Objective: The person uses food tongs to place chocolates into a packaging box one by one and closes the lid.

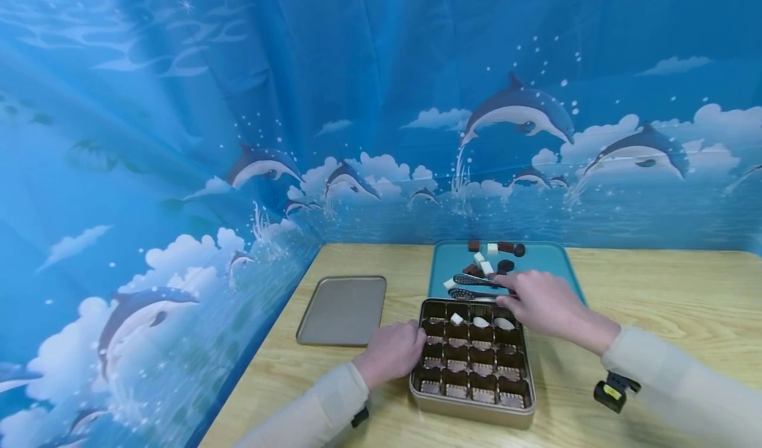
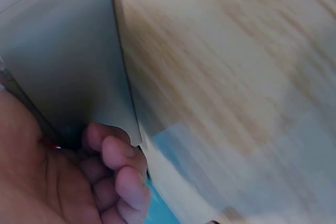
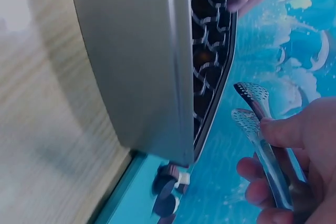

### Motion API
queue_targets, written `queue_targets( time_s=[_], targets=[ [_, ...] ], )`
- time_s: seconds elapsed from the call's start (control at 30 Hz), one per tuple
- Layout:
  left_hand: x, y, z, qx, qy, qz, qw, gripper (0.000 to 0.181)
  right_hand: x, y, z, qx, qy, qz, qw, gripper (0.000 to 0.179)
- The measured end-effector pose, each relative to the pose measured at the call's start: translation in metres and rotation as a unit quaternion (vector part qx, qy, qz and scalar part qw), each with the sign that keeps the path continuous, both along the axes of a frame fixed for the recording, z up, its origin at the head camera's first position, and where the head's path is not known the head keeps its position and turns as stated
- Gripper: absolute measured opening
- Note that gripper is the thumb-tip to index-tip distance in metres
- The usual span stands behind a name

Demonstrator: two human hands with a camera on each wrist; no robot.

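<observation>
Basically, head view: tin box [image 1: 470, 413] w/ dark divided insert [image 1: 469, 355] sits on wood table [image 1: 661, 289], approx. 5 o'clock of frame ctr. L hand [image 1: 391, 350] is at box's 9 o'clock side, fingers curled, gripping the rim. R hand [image 1: 538, 300], at box's 2 o'clock, pinches metal tongs [image 1: 473, 294], tips spread apart & pointing to 9 o'clock, seen against the near part of blue tray [image 1: 556, 266]. Tray lies just past the box, approx. 12–1 o'clock, w/ dark pcs [image 1: 505, 265] & white pcs [image 1: 487, 268] on it. Insert's far row has 3 white morsels [image 1: 481, 322], one per cell, 2nd to 4th from left. Flat grey lid [image 1: 345, 309] lies apart at box's 10 o'clock; dolphin backdrop [image 1: 369, 90] behind. L wrist view: curled fingers at approx. 7 o'clock, grey metal at 10–11, prob. box's side, but it's blurry; bit of blue at 6. R wrist view: thumb & fingers pinch tongs at 4 o'clock, perforated tips apart; box wall toward 12, L hand on rim at 1, dark & white pcs on tray toward 6.
</observation>
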State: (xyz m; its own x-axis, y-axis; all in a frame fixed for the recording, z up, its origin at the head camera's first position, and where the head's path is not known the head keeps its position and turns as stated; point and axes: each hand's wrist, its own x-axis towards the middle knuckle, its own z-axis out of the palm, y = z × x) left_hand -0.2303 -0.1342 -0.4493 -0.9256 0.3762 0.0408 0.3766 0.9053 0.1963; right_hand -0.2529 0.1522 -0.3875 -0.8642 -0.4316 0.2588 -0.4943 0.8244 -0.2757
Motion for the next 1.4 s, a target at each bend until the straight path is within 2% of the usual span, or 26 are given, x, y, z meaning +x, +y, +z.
queue_targets(
  time_s=[0.23,0.5,0.67,0.87,1.07,1.4],
  targets=[
    [-0.001,-0.001,0.003,-0.009,0.009,-0.015,0.9998,0.039,-0.015,0.012,-0.002,0.012,-0.024,-0.013,0.9996,0.044],
    [0.003,-0.004,0.008,-0.014,-0.02,-0.026,0.9994,0.039,-0.022,0.028,-0.006,0.015,-0.056,-0.018,0.9982,0.045],
    [0.006,-0.003,0.007,-0.029,-0.004,-0.031,0.9991,0.04,-0.021,0.033,-0.006,0.019,-0.078,-0.02,0.9966,0.046],
    [0.007,-0.001,0.004,-0.045,0.03,-0.017,0.9984,0.043,-0.02,0.035,-0.007,0.019,-0.113,-0.019,0.9932,0.047],
    [0.007,-0.002,0.003,-0.038,0.041,-0.009,0.9984,0.044,-0.02,0.034,-0.007,0.021,-0.142,-0.015,0.9896,0.047],
    [0.006,-0.001,0.001,-0.029,0.046,-0.006,0.9985,0.043,-0.025,0.029,-0.01,0.035,-0.131,-0.002,0.9907,0.034]
  ],
)
